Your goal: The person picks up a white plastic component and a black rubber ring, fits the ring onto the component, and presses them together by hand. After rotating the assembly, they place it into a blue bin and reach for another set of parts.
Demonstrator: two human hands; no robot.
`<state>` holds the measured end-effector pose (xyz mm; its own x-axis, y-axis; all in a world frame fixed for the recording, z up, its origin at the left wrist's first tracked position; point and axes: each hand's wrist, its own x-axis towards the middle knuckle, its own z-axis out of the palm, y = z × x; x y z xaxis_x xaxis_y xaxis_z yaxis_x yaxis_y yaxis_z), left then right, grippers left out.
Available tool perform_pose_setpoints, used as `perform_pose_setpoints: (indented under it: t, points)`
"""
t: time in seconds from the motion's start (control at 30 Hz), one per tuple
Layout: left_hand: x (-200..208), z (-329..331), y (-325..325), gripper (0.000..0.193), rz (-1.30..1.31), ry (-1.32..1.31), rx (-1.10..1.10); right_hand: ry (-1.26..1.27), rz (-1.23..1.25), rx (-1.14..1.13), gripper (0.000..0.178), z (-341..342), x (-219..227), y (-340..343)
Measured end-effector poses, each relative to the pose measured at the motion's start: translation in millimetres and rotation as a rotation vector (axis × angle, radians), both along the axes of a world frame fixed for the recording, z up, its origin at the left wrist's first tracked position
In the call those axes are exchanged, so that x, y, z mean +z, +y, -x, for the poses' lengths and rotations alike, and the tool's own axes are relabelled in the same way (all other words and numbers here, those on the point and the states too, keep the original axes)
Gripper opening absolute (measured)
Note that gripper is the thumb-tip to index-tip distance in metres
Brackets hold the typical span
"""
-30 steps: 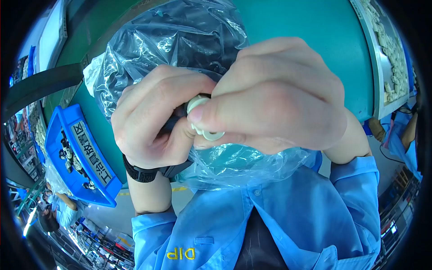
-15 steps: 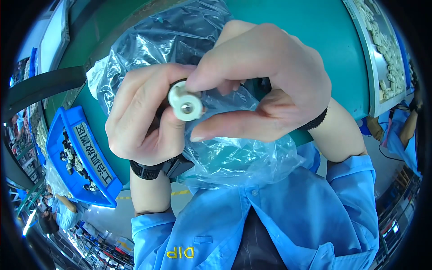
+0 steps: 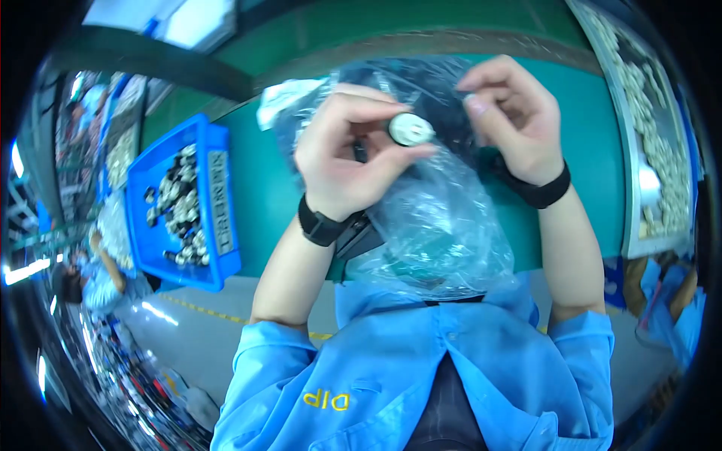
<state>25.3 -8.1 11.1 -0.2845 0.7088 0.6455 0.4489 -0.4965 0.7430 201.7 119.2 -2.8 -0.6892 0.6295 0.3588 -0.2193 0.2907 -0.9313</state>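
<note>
My left hand [image 3: 342,154] pinches a small white round part [image 3: 411,129] between thumb and forefinger. A dark rim runs along the part's lower edge, and its pale end face is slightly blurred. Apart from it, to the right, my right hand [image 3: 519,120] hovers over a clear plastic bag [image 3: 444,218]. Its fingers are loosely bent, with a gap between thumb and forefinger and nothing visible in it. The bag lies crumpled on the green table [image 3: 579,113] beneath both hands, and its far part looks dark.
Left of my hands stands a blue bin [image 3: 226,259] with several black-and-white parts inside. A metal-edged tray [image 3: 630,173] of many off-white pieces is at the right. A dark bar [image 3: 150,56] crosses the far left. Another person [image 3: 101,270] sits beyond the bin.
My right hand has drawn away rightward from the white part. My left hand still holds the part, now farther right in view and turned. The view has shifted, showing more of the blue bin.
</note>
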Motion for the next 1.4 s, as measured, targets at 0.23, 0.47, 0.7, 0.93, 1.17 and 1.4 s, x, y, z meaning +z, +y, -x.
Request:
perform_pose_setpoints:
  t: [0.23, 0.47, 0.7, 0.93, 1.17, 1.4]
  points:
    - [65, 24, -70, 0.034, 0.059, 0.421, 0.168, -0.033, 0.220, -0.011, 0.017, 0, -9, 24]
    - [52, 105, -171, 0.036, 0.527, 0.590, 0.909, 0.034, 0.407, -0.063, 0.018, 1, -23, 47]
    - [71, 139, -189, 0.027, 0.479, 0.730, 1.224, 0.062, 0.479, -0.084, 0.018, 3, -30, 54]
    - [97, -26, -126, 0.017, 0.231, 0.700, 0.308, 0.088, 0.493, -0.075, 0.017, 7, -42, 66]
    - [120, -95, -99, 0.011, -0.010, 0.572, -0.294, 0.138, 0.563, -0.140, 0.006, 2, -19, 50]
    - [125, -99, -86, 0.021, 0.005, 0.403, -0.563, 0.119, 0.574, -0.100, 0.006, -1, -19, 49]
